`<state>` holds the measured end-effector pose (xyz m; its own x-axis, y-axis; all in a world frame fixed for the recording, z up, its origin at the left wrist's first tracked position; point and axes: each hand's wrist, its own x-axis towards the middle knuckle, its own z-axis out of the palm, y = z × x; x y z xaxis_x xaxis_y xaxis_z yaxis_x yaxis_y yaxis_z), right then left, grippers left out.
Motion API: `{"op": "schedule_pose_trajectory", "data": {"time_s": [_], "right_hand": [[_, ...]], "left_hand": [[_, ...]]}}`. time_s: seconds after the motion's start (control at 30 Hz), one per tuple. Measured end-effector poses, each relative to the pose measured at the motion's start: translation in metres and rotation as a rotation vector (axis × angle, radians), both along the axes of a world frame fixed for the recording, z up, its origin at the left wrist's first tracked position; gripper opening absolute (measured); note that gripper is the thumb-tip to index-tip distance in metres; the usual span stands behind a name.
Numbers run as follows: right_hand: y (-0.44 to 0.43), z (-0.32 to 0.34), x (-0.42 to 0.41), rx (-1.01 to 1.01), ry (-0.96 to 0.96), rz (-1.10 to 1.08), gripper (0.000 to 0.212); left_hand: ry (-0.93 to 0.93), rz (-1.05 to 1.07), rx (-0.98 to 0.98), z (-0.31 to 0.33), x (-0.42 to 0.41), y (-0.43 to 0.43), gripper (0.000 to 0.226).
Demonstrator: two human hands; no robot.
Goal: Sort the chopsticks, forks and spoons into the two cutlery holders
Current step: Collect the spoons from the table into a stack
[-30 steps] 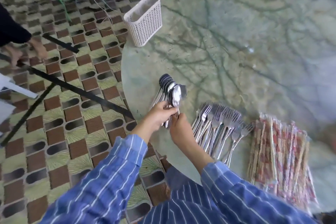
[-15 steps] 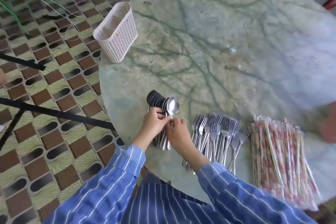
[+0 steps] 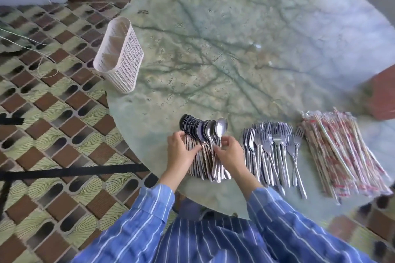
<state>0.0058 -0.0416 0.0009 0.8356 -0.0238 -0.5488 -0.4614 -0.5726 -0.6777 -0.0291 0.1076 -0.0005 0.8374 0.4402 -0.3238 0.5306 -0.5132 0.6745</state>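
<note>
A row of several steel spoons point(image 3: 199, 129) lies at the near left of the round marble table point(image 3: 245, 53). My left hand point(image 3: 181, 152) grips the spoon handles from the left. My right hand point(image 3: 229, 153) pinches the handles from the right, just under an upright spoon bowl point(image 3: 221, 127). Several forks point(image 3: 270, 147) lie in a row to the right. A pile of paper-wrapped chopsticks point(image 3: 339, 153) lies further right. One white perforated cutlery holder point(image 3: 119, 57) with dividers stands at the table's left edge, far from both hands.
The table's near edge runs just under the cutlery. Patterned brown floor tiles point(image 3: 53, 134) spread to the left, crossed by black tripod legs point(image 3: 70, 172). A reddish-brown object point(image 3: 382, 96) sits blurred at the right edge.
The view has swung right and closer. Both hands have stayed on the spoon handles, with the spoons now lying flatter on the table.
</note>
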Motion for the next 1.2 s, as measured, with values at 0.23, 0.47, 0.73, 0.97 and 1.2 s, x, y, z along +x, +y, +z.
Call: {"op": "schedule_pose_trajectory", "data": {"time_s": [0.23,0.47,0.73,0.97,1.2], "right_hand": [[0.035,0.000,-0.017,0.145,0.003,-0.110,0.031],[0.047,0.000,-0.008,0.158,-0.031,-0.150,0.026],[0.023,-0.003,-0.017,-0.055,-0.073,-0.104,0.019],[0.011,-0.001,-0.020,-0.056,-0.105,-0.148,0.012],[0.006,-0.001,-0.017,-0.027,-0.122,-0.109,0.016]], "left_hand": [[0.014,-0.090,-0.019,-0.001,0.006,0.025,0.061],[0.023,-0.110,-0.031,0.000,0.013,0.037,0.060],[0.113,-0.180,0.001,-0.002,0.006,0.029,0.101],[0.148,-0.225,0.139,-0.002,0.004,0.020,0.114],[0.127,-0.200,0.070,-0.002,0.005,0.024,0.106]]}}
